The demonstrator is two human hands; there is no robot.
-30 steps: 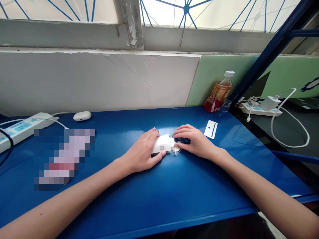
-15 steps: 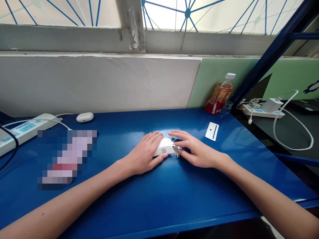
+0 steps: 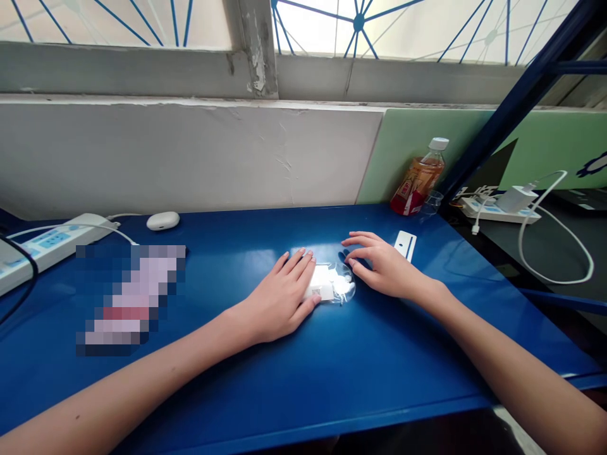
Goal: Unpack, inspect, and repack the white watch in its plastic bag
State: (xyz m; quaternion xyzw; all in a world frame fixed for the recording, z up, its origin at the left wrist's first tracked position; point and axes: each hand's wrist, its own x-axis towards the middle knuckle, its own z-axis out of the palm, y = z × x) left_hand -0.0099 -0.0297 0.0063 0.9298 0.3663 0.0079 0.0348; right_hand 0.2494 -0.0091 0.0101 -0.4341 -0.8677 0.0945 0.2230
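My left hand (image 3: pixel 279 296) lies flat on a small white box with a code label (image 3: pixel 321 286) in the middle of the blue table (image 3: pixel 303 373), fingers stretched over it. A clear plastic bag (image 3: pixel 342 284) with white bits inside sticks out at the box's right end. My right hand (image 3: pixel 382 264) hovers just right of the bag, fingers spread and slightly curled, holding nothing. A small white card with a dark slot (image 3: pixel 406 244) lies just beyond that hand.
A bottle of amber drink (image 3: pixel 420 180) stands at the back right by a green panel. A white power strip (image 3: pixel 45 248) and a white earbud case (image 3: pixel 163 220) sit at the back left. A blurred patch covers something at left. A second strip with a charger (image 3: pixel 502 207) lies on the right bench.
My right hand has let go of the box's right end and drawn back to the right. The plastic bag now shows. My left hand flattened over the box.
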